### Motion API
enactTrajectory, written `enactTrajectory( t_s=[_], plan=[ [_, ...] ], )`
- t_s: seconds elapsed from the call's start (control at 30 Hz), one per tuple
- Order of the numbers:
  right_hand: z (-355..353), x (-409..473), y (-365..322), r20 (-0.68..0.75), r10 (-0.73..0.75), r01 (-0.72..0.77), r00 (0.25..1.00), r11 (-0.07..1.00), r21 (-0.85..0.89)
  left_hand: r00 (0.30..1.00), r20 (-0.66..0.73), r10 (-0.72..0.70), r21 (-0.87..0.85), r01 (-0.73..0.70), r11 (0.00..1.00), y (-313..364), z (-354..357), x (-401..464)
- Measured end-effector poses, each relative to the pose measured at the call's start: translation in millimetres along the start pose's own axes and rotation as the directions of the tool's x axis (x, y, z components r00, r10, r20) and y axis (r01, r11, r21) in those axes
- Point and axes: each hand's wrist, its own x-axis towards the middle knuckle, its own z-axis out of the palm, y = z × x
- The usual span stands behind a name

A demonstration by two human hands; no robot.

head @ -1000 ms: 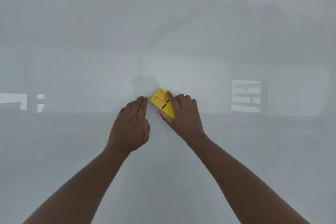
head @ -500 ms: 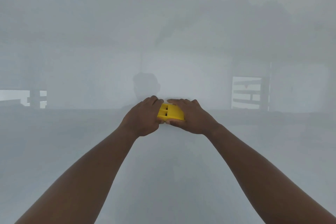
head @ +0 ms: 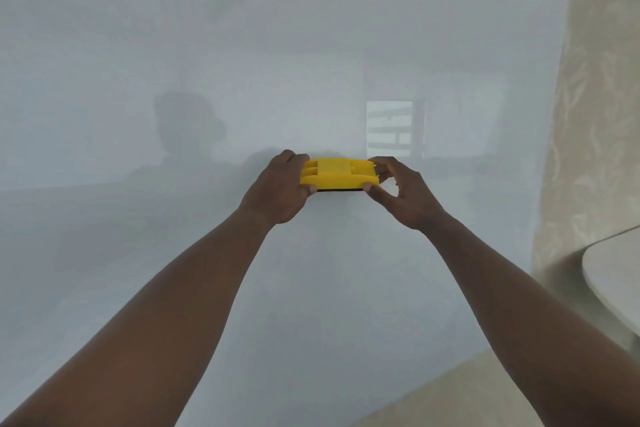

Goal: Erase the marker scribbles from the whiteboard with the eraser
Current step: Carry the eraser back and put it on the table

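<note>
A yellow eraser (head: pixel 335 173) with a dark felt underside lies level at the middle of the white whiteboard (head: pixel 242 45). My left hand (head: pixel 280 189) grips its left end, thumb under the lower edge. My right hand (head: pixel 398 192) pinches its right end with thumb and fingertips. Whether the felt touches the board I cannot tell. No marker scribbles show on the board; only faint reflections of a window and of a person's outline appear on its glossy surface.
The board's right edge meets a beige patterned wall (head: pixel 588 114). A rounded pale tabletop edge (head: pixel 613 274) juts in at the right. A tan floor or surface (head: pixel 467 395) shows below the board's lower right corner.
The eraser has turned from tilted to level. My left hand came over from beside it and took its left end; my right hand shifted to the right end. The view swung right, revealing the wall.
</note>
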Motion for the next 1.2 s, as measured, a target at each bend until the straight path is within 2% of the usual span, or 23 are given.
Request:
enactTrajectory(
  t_s=[0.3, 0.5, 0.67, 0.87, 1.0, 1.2],
  plan=[
    [-126, -93, 84, -0.114, 0.162, -0.184, 0.980, 0.956, -0.227, 0.979, 0.129, 0.160, -0.155, -0.140, 0.978, 138, 121, 39],
    [-225, -178, 158, -0.153, 0.299, -0.336, 0.942, 0.848, -0.410, 0.921, 0.264, 0.285, -0.246, -0.222, 0.943, 258, 223, 60],
    [-327, -268, 223, -0.235, 0.457, -0.509, 0.858, 0.696, -0.507, 0.830, 0.354, 0.430, -0.354, -0.306, 0.884, 392, 327, 64],
    [-415, -369, 275, -0.332, 0.583, -0.649, 0.741, 0.496, -0.577, 0.713, 0.411, 0.569, -0.451, -0.383, 0.806, 527, 432, 47],
    [-449, -429, 307, -0.391, 0.661, -0.729, 0.640, 0.364, -0.580, 0.635, 0.462, 0.619, -0.457, -0.428, 0.780, 596, 497, 28],
    [-460, -491, 344, -0.445, 0.731, -0.812, 0.517, 0.255, -0.525, 0.535, 0.545, 0.646, -0.462, -0.450, 0.764, 653, 570, 4]
  ],
)
